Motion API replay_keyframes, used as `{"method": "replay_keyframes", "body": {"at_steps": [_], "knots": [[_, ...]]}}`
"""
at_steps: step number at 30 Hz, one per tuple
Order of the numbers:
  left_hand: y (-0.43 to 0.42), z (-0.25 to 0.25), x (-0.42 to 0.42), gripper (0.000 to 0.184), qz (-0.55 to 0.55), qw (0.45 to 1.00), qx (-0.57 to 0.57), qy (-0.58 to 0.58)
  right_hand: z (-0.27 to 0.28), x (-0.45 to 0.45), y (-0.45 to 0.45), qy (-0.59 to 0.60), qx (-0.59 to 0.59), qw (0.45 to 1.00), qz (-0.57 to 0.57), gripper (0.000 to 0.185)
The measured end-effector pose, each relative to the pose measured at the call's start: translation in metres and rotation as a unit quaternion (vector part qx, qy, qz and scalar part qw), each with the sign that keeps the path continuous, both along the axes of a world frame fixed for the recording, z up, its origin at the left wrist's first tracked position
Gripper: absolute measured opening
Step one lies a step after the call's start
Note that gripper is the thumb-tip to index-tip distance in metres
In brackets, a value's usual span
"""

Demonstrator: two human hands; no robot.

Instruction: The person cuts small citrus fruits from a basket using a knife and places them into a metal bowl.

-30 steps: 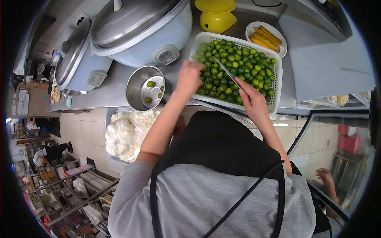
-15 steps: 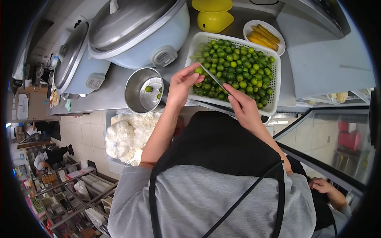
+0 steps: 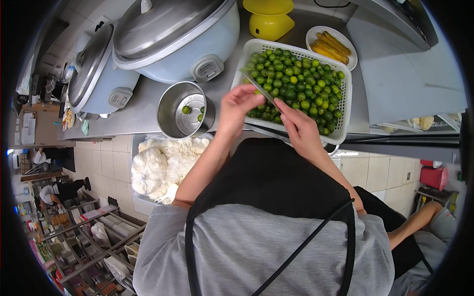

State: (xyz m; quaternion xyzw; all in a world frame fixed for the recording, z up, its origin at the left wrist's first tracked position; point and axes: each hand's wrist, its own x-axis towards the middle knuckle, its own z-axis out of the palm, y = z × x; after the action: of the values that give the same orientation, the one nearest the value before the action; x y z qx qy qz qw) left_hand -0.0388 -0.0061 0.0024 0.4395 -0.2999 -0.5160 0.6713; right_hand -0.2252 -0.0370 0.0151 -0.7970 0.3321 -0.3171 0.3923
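A white perforated basket (image 3: 344, 111) full of small green limes (image 3: 301, 81) stands in front of me on the steel counter. My right hand (image 3: 297, 126) is closed on a knife (image 3: 265, 92), whose blade points up and left over the basket's near left part. Close to the blade, my left hand (image 3: 239, 106) pinches a lime (image 3: 257, 92), mostly hidden by the fingers. To the left of that hand stands a steel pot (image 3: 163, 111) with a few limes (image 3: 186, 109) at its bottom.
Two large rice cookers (image 3: 175, 54) fill the back left. A yellow scale (image 3: 269, 24) and a plate (image 3: 352, 60) of yellow-brown pieces are behind the basket. Below the counter is a tub (image 3: 143, 197) of white food. A co-worker's arm (image 3: 414, 224) shows at the lower right.
My left hand went from a blur at the basket's left edge to holding a lime by the blade. The knife hand shifted left. At right, the glass door swung nearly closed and the co-worker moved.
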Motion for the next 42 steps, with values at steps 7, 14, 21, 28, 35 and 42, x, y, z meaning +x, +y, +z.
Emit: {"method": "replay_keyframes", "body": {"at_steps": [7, 14, 21, 28, 35, 42], "knots": [[-0.002, 0.001, 0.003, 0.026, 0.004, 0.999, 0.022, -0.026, 0.007, -0.002, -0.006, -0.028, 0.001, 0.999, -0.022, 0.034], [-0.007, 0.007, 0.019, 0.025, 0.094, 0.994, -0.011, -0.055, 0.008, -0.008, 0.007, -0.018, 0.027, 0.999, 0.019, 0.033], [-0.007, 0.009, 0.017, 0.02, 0.079, 0.996, -0.005, -0.048, 0.009, -0.001, 0.002, 0.013, 0.018, 1.0, 0.007, 0.032], [-0.003, -0.004, 0.007, 0.015, 0.019, 0.998, 0.009, -0.067, 0.006, 0.006, -0.002, -0.005, 0.024, 1.0, 0.002, 0.032], [0.002, -0.012, 0.048, 0.018, 0.023, 0.99, 0.04, 0.135, -0.002, -0.008, -0.005, 0.057, 0.021, 0.998, 0.018, 0.032], [0.03, 0.004, 0.126, 0.026, 0.206, 0.845, 0.196, -0.453, -0.016, -0.035, -0.02, 0.069, 0.003, 0.996, -0.061, 0.031]]}}
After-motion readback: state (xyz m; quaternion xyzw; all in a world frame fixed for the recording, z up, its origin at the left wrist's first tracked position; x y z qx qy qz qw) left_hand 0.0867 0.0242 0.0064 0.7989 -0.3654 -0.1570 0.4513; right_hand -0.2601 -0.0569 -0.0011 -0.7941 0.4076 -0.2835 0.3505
